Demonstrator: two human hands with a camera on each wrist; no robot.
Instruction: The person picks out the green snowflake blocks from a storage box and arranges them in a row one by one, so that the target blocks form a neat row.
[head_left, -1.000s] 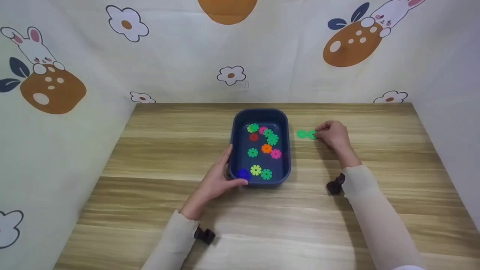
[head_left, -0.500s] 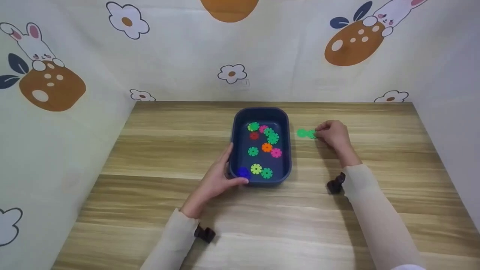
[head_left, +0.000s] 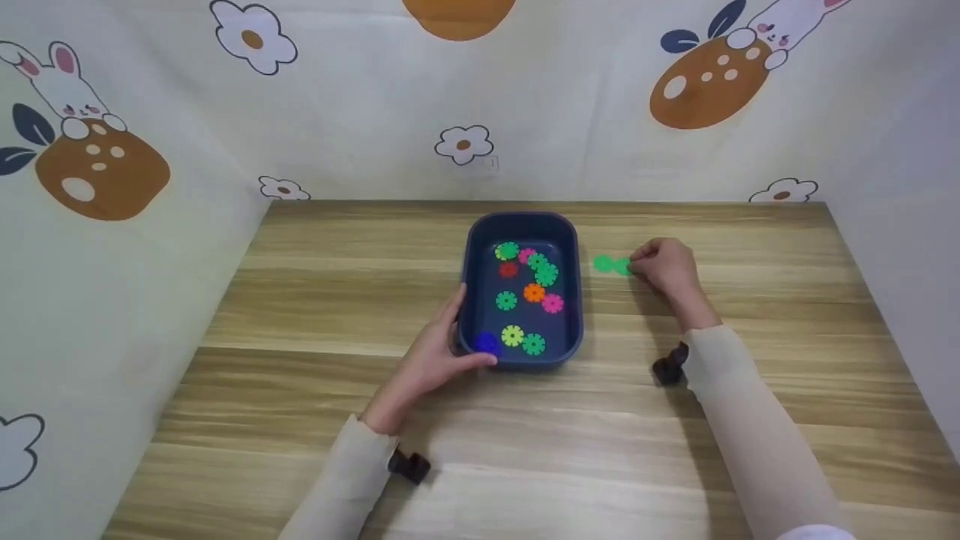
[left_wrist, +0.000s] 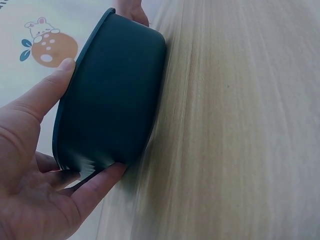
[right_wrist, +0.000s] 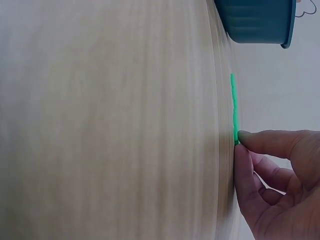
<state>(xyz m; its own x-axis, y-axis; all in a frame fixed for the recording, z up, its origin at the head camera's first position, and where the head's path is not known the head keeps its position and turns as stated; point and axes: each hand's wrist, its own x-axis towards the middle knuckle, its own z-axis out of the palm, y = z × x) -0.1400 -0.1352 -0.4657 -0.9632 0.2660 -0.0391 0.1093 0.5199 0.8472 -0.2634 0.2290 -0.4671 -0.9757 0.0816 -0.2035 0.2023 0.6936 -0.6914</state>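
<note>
A dark blue plastic bin (head_left: 480,225) stands on the table with several notched plastic discs inside: green ones, a yellow disc (head_left: 512,335), an orange disc (head_left: 534,292), pink, red and blue. My left hand (head_left: 431,358) holds the bin's near left corner, thumb on the near rim and fingers along the left wall. To the right of the bin, my right hand (head_left: 667,268) pinches the edge of a green notched disc (head_left: 622,267) between thumb and fingertip. Another green disc (head_left: 603,263) adjoins it on the left; in the right wrist view the green pieces (right_wrist: 234,102) appear edge-on, low over the table.
The wood-grain table (head_left: 337,300) reaches back to a patterned cloth wall (head_left: 360,112), with pale walls at both sides. A small black device (head_left: 409,466) sits at the left wrist and a second black device (head_left: 670,365) at the right.
The head view has tilted slightly, so everything sits a little higher in it. Both hands keep their places and holds.
</note>
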